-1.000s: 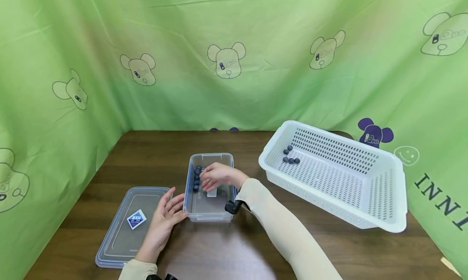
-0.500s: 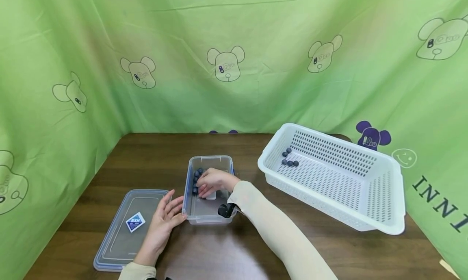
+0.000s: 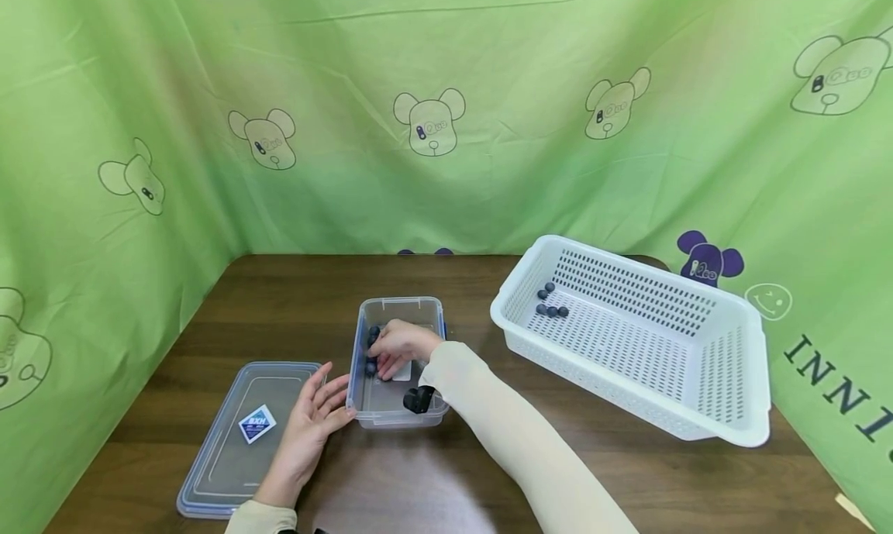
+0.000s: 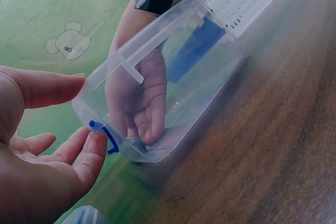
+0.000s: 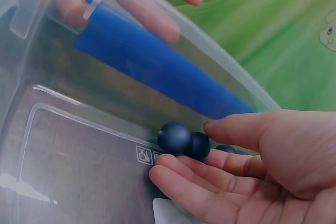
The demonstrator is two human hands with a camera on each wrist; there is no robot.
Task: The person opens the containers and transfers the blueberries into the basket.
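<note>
A clear lidless food box [image 3: 401,420] with blue-edged latches stands mid-table, blueberries [image 3: 371,369] along its left wall. My left hand [image 3: 310,422] rests at its near left corner; in the left wrist view the thumb touches the rim and fingertips touch the blue latch [image 4: 111,142]. Inside the box is my right hand [image 3: 401,344], loosely bent fingers pointing down. In the right wrist view its thumb and fingertips lie against a dark blueberry [image 5: 198,146], beside another blueberry [image 5: 174,137]; no firm pinch shows. The hand partly hides the row.
Left of the box lies its clear lid [image 3: 230,464], with a blue-and-white sticker [image 3: 257,424]. A white perforated basket [image 3: 628,391] stands to the right, with several blueberries [image 3: 552,311] in its left end. A green printed curtain [image 3: 335,201] hangs behind the wooden table [image 3: 300,286].
My right hand has come down from above the berries and closer to the box's left wall, and it covers more of the row. My left hand keeps its place at the corner.
</note>
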